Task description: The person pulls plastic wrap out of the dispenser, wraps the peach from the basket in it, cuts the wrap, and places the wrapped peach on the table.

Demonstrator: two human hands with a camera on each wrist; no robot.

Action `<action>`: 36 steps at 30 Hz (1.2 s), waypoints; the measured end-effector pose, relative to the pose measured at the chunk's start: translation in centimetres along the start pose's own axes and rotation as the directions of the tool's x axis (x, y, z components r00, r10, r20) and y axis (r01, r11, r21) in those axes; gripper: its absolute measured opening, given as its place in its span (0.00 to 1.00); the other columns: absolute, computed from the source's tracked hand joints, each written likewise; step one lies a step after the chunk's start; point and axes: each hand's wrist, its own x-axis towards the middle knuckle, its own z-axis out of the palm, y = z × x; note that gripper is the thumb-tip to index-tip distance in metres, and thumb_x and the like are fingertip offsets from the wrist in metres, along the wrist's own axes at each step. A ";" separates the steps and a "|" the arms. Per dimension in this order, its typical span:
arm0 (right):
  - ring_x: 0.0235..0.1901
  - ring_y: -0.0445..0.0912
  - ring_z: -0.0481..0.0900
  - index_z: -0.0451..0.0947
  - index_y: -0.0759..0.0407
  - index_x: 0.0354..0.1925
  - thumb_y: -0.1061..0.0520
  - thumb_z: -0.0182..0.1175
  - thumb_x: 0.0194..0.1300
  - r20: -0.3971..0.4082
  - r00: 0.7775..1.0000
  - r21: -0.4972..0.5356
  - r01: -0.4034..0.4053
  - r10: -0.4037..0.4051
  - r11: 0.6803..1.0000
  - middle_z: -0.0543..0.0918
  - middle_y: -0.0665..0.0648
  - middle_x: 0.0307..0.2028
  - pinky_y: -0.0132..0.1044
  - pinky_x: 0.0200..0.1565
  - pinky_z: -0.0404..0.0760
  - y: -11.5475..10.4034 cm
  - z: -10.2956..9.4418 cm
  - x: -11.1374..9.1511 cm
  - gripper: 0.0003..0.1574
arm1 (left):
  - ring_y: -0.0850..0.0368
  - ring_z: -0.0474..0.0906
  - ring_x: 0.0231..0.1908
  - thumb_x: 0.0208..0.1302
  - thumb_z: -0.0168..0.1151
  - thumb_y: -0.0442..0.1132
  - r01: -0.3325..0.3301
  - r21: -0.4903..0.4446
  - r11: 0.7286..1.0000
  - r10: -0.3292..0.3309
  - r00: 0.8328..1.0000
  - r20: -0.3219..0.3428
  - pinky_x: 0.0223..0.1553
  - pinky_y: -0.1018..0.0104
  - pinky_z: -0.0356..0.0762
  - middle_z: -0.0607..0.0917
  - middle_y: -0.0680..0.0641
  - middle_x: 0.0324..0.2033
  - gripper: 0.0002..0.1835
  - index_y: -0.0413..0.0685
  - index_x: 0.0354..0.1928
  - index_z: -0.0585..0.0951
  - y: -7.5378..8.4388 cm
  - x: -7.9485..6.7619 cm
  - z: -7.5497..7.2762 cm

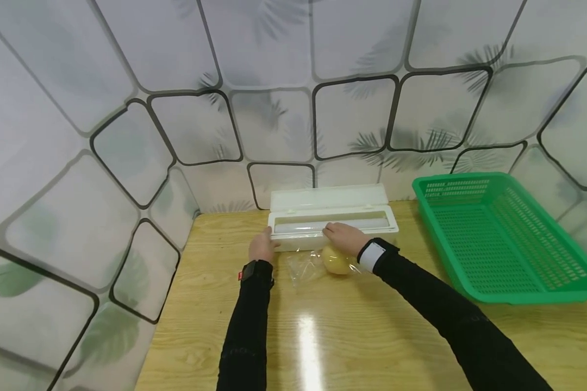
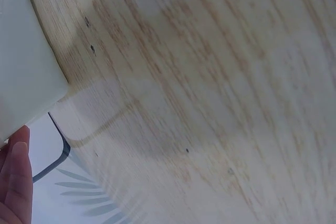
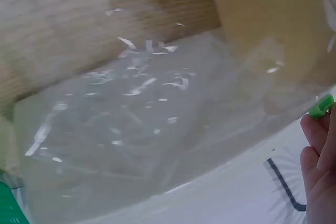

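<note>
A white cling film box [image 1: 293, 243] stands on the table with its lid [image 1: 329, 197] raised and the roll [image 1: 307, 227] showing inside. My left hand [image 1: 262, 247] grips the box's left end; in the left wrist view its fingertips [image 2: 20, 153] lie against the box's edge. At the front edge, my right hand [image 1: 346, 237] pinches a small green slide cutter [image 3: 321, 106], seen in the right wrist view. Clear cling film [image 1: 303, 266] drapes from the box over a round yellow fruit [image 1: 336, 262]. The right hand partly hides the fruit.
A large green plastic basket [image 1: 499, 244] sits to the right of the box. Behind the wooden table [image 1: 215, 304] rises a wall [image 1: 274, 125] covered in patterned sheeting, close to the raised lid.
</note>
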 end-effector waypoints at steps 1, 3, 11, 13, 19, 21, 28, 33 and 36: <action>0.42 0.53 0.73 0.70 0.72 0.48 0.76 0.52 0.53 0.009 1.000 0.007 -0.005 0.005 1.000 0.72 0.64 0.42 0.40 0.47 0.72 0.1 0.0 -0.2 0.21 | 0.44 0.77 0.38 0.50 0.64 0.38 0.001 0.000 1.000 -0.001 1.000 -0.001 0.39 0.56 0.74 0.80 0.37 0.41 0.26 0.39 0.53 0.73 -0.1 0.0 0.0; 0.44 0.54 0.73 0.70 0.73 0.49 0.77 0.52 0.53 0.009 1.000 0.033 -0.013 0.012 0.999 0.72 0.65 0.43 0.40 0.48 0.71 0.3 0.0 -0.7 0.22 | 0.43 0.77 0.38 0.50 0.65 0.37 -0.006 0.000 1.000 0.006 1.000 -0.008 0.40 0.56 0.74 0.80 0.37 0.41 0.26 0.39 0.52 0.74 -0.1 0.0 0.0; 0.45 0.54 0.73 0.70 0.72 0.50 0.75 0.55 0.52 0.028 0.999 0.002 -0.031 0.030 1.000 0.73 0.65 0.44 0.40 0.49 0.71 0.9 -0.3 -1.9 0.23 | 0.43 0.77 0.32 0.50 0.64 0.38 -0.049 0.011 0.999 0.049 0.999 -0.016 0.34 0.56 0.75 0.81 0.36 0.35 0.24 0.38 0.50 0.74 0.0 -0.1 0.2; 0.45 0.54 0.73 0.70 0.73 0.50 0.75 0.56 0.52 0.031 0.999 -0.006 -0.029 0.029 1.000 0.73 0.65 0.44 0.41 0.49 0.70 1.0 -0.5 -2.2 0.24 | 0.43 0.77 0.30 0.50 0.64 0.39 -0.049 0.019 0.999 0.050 0.999 -0.021 0.33 0.55 0.75 0.81 0.37 0.33 0.23 0.39 0.50 0.74 0.0 -0.1 0.2; 0.45 0.54 0.73 0.70 0.73 0.49 0.75 0.56 0.52 0.015 0.999 -0.028 -0.032 0.032 0.999 0.73 0.65 0.44 0.41 0.48 0.71 1.8 -0.7 -3.5 0.23 | 0.43 0.77 0.29 0.50 0.64 0.38 -0.054 0.004 0.999 0.054 0.998 -0.016 0.32 0.55 0.74 0.81 0.36 0.34 0.24 0.38 0.51 0.73 0.2 -0.2 0.0; 0.45 0.54 0.73 0.69 0.73 0.50 0.75 0.56 0.52 0.012 0.999 -0.026 -0.044 0.044 0.999 0.73 0.65 0.44 0.41 0.48 0.71 2.2 -0.6 -4.2 0.24 | 0.43 0.77 0.30 0.51 0.63 0.38 -0.055 0.002 0.998 0.055 0.998 -0.011 0.32 0.56 0.75 0.81 0.36 0.36 0.25 0.38 0.53 0.73 0.2 -0.2 -0.1; 0.47 0.57 0.71 0.66 0.74 0.53 0.75 0.54 0.54 -0.033 0.997 0.061 -0.067 0.069 0.996 0.71 0.67 0.47 0.44 0.49 0.69 3.8 0.0 -6.4 0.25 | 0.44 0.76 0.26 0.51 0.64 0.38 -0.076 0.010 0.997 0.076 0.996 -0.043 0.28 0.57 0.73 0.80 0.37 0.27 0.22 0.38 0.48 0.74 0.0 -0.4 -0.4; 0.50 0.59 0.69 0.65 0.74 0.53 0.76 0.54 0.54 -0.051 0.993 0.099 -0.105 0.110 0.990 0.70 0.69 0.49 0.47 0.51 0.67 4.1 0.3 -7.8 0.27 | 0.43 0.77 0.30 0.52 0.63 0.37 -0.054 0.001 0.999 0.054 0.998 -0.028 0.32 0.56 0.74 0.81 0.36 0.33 0.22 0.38 0.50 0.74 0.0 -0.3 -0.3; 0.49 0.59 0.69 0.65 0.74 0.53 0.77 0.55 0.52 -0.059 0.990 0.101 -0.124 0.130 0.987 0.70 0.69 0.49 0.47 0.51 0.67 4.1 0.3 -8.2 0.27 | 0.43 0.77 0.33 0.51 0.63 0.37 -0.029 -0.004 1.000 0.029 0.999 -0.024 0.35 0.55 0.74 0.80 0.36 0.38 0.25 0.38 0.53 0.73 0.0 -0.3 -0.2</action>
